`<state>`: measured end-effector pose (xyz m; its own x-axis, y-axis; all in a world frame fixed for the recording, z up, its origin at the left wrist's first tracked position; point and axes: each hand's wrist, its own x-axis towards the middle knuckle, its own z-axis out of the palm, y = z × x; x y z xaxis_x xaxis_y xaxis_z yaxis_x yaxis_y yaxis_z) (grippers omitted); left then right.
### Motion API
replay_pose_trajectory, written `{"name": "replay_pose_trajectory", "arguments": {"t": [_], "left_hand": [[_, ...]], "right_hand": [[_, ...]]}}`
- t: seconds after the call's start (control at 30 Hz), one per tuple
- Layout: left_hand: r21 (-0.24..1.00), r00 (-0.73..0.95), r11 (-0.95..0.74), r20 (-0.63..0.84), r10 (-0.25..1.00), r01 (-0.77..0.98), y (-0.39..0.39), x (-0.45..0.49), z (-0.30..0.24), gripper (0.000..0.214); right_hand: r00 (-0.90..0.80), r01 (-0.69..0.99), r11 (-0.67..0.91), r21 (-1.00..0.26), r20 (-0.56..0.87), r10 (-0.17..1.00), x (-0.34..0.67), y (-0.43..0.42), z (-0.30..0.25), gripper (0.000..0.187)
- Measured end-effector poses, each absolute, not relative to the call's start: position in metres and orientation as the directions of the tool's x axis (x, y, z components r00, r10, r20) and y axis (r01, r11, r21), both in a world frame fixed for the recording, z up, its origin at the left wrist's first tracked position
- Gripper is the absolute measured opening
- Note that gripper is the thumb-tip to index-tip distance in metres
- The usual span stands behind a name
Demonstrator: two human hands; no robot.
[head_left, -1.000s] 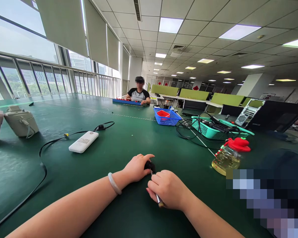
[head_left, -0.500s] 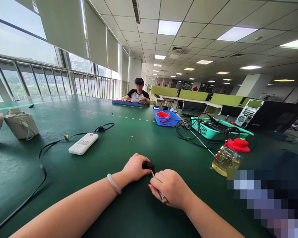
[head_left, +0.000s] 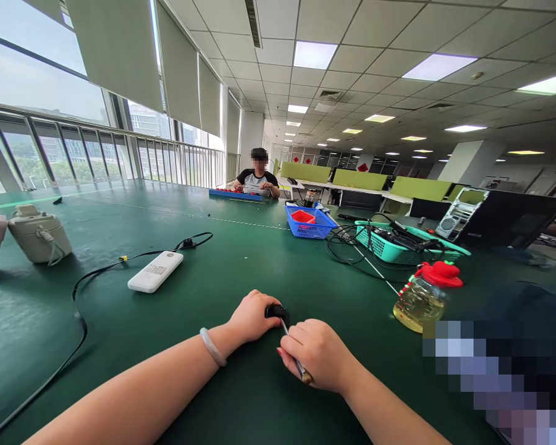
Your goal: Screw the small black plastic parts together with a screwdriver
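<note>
On the green table (head_left: 176,309), my left hand (head_left: 251,316) is closed over a small black object (head_left: 277,310) and presses it down. A pale bangle (head_left: 212,347) circles that wrist. My right hand (head_left: 317,355) is closed round a thin tool with a metal shaft and a brownish end (head_left: 303,372). The tool's tip points at the small black object. Both hands sit close together, low in the middle of the view.
A white power bank (head_left: 155,271) with a black cable (head_left: 81,309) lies to the left. A beige device (head_left: 37,233) stands far left. A jar with a red lid (head_left: 422,295), a teal basket (head_left: 389,244) and a blue basket (head_left: 310,222) are to the right. A person sits at the far end.
My left fingers have curled down over the small black object. My right hand shifted slightly, tilting the tool. The view has moved only a little.
</note>
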<state>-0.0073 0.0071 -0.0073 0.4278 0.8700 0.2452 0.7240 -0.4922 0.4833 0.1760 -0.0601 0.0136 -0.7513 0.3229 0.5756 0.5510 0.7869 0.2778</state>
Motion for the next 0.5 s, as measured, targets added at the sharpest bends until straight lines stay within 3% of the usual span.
{"name": "replay_pose_trajectory", "arguments": {"t": [0.37, 0.5], "left_hand": [[0.502, 0.429, -0.483, 0.228, 0.874, 0.718, 0.0080, -0.0080, -0.0067, 0.029], [0.496, 0.428, -0.493, 0.248, 0.869, 0.715, 0.0064, -0.0079, -0.0061, 0.030]], "right_hand": [[-0.742, 0.541, 0.787, 0.295, 0.608, 0.282, 0.1758, -0.0591, 0.0132, 0.024], [-0.750, 0.552, 0.783, 0.286, 0.581, 0.316, 0.1750, -0.0587, 0.0113, 0.022]]}}
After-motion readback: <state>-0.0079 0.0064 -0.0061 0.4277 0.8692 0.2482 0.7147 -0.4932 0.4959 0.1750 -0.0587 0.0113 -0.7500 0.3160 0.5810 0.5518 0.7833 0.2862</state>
